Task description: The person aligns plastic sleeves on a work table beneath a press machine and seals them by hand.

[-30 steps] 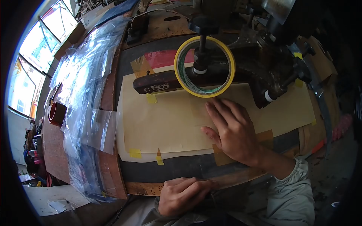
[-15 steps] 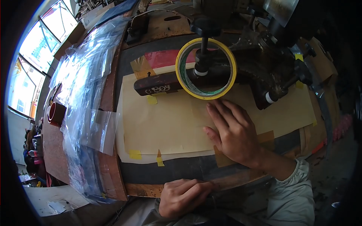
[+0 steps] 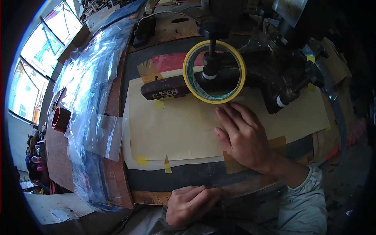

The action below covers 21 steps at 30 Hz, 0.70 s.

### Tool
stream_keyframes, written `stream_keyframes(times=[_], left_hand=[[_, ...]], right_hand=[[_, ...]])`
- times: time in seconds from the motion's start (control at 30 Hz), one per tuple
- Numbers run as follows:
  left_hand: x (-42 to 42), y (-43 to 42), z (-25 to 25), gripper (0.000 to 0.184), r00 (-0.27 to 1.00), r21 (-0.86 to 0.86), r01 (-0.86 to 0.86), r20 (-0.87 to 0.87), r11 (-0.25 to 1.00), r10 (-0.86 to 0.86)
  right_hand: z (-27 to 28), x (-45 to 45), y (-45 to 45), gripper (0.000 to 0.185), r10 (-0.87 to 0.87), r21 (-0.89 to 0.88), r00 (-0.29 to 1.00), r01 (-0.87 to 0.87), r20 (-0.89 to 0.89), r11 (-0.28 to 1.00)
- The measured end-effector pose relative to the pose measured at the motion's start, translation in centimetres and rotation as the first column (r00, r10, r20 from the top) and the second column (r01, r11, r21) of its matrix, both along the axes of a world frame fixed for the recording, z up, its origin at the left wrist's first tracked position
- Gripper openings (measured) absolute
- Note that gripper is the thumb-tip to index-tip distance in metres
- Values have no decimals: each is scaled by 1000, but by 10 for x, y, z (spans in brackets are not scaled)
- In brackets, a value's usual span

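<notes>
My right hand (image 3: 248, 141) lies flat on a sheet of tan paper (image 3: 168, 133), fingers stretched out and thumb apart. Its fingertips reach just below a roll of yellow tape (image 3: 242, 80). The roll hangs around a black knob (image 3: 213, 29) and its threaded post, against a dark metal arm (image 3: 164, 90) with white lettering. Down at the table's front edge, my left hand (image 3: 192, 205) is curled closed; whatever its fingers may hold is hidden. Yellow tape pieces (image 3: 142, 161) stick to the paper's lower edge.
Clear plastic sheets (image 3: 88, 98) cover the board on the left, beside an empty brown tape core (image 3: 60, 118). A dark machine column (image 3: 291, 19) stands at the back right, with another knob (image 3: 314, 74) near it. Red material (image 3: 168, 60) lies behind the arm.
My right thumb has drawn slightly closer to the fingers. The whole view has shifted a little; otherwise hands, tape roll and paper stay as they were.
</notes>
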State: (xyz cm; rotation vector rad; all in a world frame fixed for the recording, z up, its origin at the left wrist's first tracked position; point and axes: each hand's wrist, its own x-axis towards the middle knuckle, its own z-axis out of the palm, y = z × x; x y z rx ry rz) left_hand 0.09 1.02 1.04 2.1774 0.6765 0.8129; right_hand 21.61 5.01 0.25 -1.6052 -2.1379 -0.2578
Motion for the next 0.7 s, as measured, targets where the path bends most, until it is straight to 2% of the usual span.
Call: stream_keyframes(times=[0.37,0.7], left_hand=[[-1,1,4,20,1000,-57,8,-19,998,-9],[-1,1,4,19,1000,-57,5,-13,998,-6]], right_hand=[[1,-2,-2,45,-57,-19,997,58,45,998],[-1,0,2,44,-24,-23,999,24,-25,999]])
